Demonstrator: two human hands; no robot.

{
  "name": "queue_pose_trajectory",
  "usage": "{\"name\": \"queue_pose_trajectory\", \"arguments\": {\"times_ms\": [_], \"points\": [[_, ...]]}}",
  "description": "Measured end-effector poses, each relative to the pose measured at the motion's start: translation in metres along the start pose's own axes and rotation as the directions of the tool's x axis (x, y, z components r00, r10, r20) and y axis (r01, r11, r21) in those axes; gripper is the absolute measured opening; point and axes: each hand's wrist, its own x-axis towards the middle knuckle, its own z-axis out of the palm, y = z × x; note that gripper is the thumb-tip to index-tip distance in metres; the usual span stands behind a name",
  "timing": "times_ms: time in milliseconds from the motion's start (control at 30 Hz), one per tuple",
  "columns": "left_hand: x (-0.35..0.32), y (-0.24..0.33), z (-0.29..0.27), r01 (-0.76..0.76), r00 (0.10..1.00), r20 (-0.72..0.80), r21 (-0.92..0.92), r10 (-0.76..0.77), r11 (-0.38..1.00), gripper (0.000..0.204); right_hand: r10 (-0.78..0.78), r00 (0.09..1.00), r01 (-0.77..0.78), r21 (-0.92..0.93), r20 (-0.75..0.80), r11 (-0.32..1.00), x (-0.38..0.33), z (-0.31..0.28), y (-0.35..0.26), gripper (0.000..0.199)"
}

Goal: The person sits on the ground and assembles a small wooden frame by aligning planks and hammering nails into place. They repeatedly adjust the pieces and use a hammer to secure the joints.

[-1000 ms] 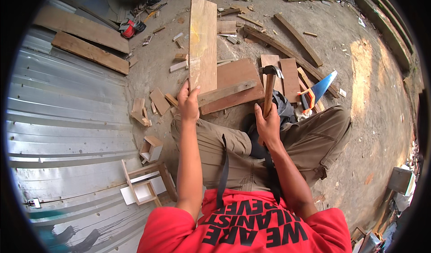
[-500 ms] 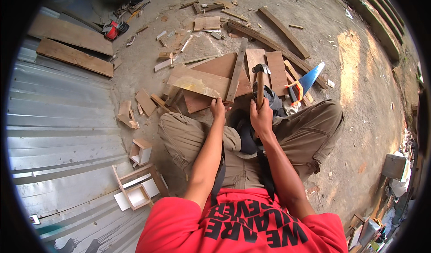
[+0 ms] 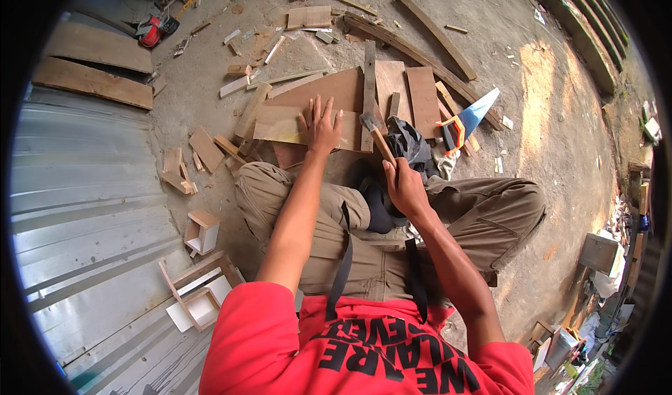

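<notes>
My left hand (image 3: 322, 123) lies on a light plywood board (image 3: 275, 124), fingers spread. Beneath that board is a larger reddish-brown panel (image 3: 318, 87). A narrow wooden strip (image 3: 369, 80) runs away from me just right of the hand. My right hand (image 3: 406, 188) is wrapped round the wooden handle of a hammer (image 3: 382, 145). The hammer leans up and to the left, its metal head beside the near end of the strip; whether they touch I cannot tell. Close to the right hand lies a black plastic bag (image 3: 408, 145).
A handsaw (image 3: 476, 113) with a blue blade lies to the right. Planks (image 3: 437, 38) and offcuts are strewn over the dirt floor ahead. Small wooden boxes (image 3: 201, 232) stand at my left by corrugated metal sheeting (image 3: 84, 206). My crossed legs flank the work.
My left hand has gone from the plywood's near edge to flat on top of it. The hammer, upright before, now tilts left with its head lower. The view has shifted slightly.
</notes>
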Motion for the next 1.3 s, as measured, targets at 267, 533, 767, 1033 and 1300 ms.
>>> {"name": "queue_pose_trajectory", "arguments": {"times_ms": [267,533,767,1033,1300], "points": [[0.037,0.033,0.050,-0.089,0.995,0.042,0.031,0.087,0.996,0.074,-0.104,0.932,0.215,-0.299,0.347,0.930,0.010,-0.049,0.057,0.037],[0.045,0.040,0.048,-0.116,0.991,0.074,0.059,0.112,0.991,0.071,-0.110,0.917,0.236,-0.297,0.384,0.925,0.032,-0.045,0.073,0.040],[0.046,0.040,0.047,-0.110,0.990,0.098,0.073,0.102,0.991,0.073,-0.252,0.886,0.390,-0.331,0.390,0.859,0.054,-0.037,0.068,0.038],[0.045,0.040,0.046,-0.100,0.992,0.080,0.071,0.094,0.992,0.072,-0.476,0.775,0.571,-0.135,0.416,0.810,0.051,-0.053,0.049,0.036],[0.041,0.042,0.047,-0.106,0.992,0.073,0.067,0.101,0.992,0.071,-0.416,0.822,0.514,-0.191,0.389,0.836,0.050,-0.056,0.055,0.038]]}}
